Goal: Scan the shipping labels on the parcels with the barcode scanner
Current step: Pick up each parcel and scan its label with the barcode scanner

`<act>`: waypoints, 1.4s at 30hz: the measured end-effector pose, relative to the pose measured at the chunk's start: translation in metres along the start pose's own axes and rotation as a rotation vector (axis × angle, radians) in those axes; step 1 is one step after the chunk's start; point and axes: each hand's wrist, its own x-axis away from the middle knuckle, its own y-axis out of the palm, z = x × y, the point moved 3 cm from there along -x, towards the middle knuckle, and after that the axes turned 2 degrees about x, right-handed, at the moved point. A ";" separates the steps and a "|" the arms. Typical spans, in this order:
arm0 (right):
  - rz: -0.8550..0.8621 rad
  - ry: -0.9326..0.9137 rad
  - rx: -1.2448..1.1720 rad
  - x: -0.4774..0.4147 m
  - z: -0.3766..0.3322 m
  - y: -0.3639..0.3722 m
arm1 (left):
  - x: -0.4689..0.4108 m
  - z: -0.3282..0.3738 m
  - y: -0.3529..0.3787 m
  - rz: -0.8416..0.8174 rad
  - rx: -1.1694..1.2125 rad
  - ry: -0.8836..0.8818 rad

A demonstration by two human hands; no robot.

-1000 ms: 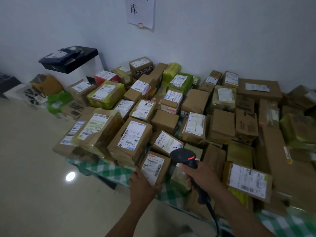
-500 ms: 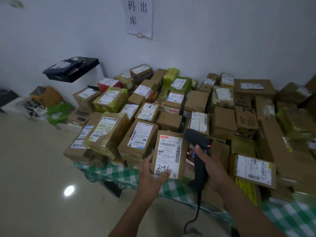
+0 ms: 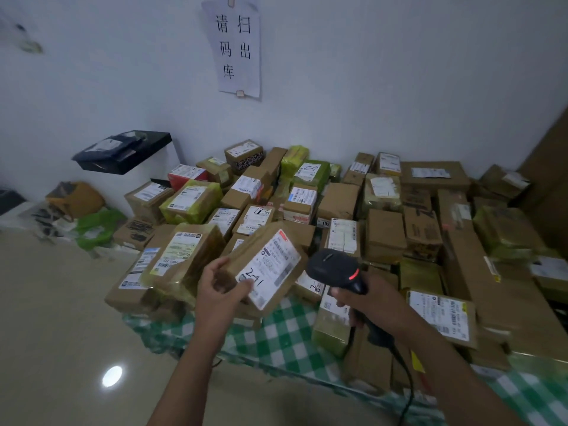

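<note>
My left hand (image 3: 219, 292) grips a brown cardboard parcel (image 3: 266, 265) by its lower left corner and holds it tilted above the pile. Its white shipping label (image 3: 270, 267) faces up, with handwritten digits near my thumb. My right hand (image 3: 373, 299) holds the black barcode scanner (image 3: 336, 267) by its handle, just right of the parcel. A red light glows on the scanner's head, and its cable (image 3: 407, 385) hangs down past my right forearm.
Many labelled cardboard and yellow-green wrapped parcels (image 3: 384, 238) cover a table with a green checked cloth (image 3: 285, 336). A black tray (image 3: 123, 152) sticks out from the wall at the left. Bags (image 3: 76, 199) lie on the floor below it. A paper notice (image 3: 235, 47) hangs on the wall.
My left hand lifted the parcel off the pile's front edge and has now tilted it rightward. The scanner rose and came beside it. The camera view tilted upward.
</note>
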 end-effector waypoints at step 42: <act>-0.190 -0.030 0.042 -0.018 0.005 -0.055 | 0.058 -0.065 0.029 0.269 0.095 -0.352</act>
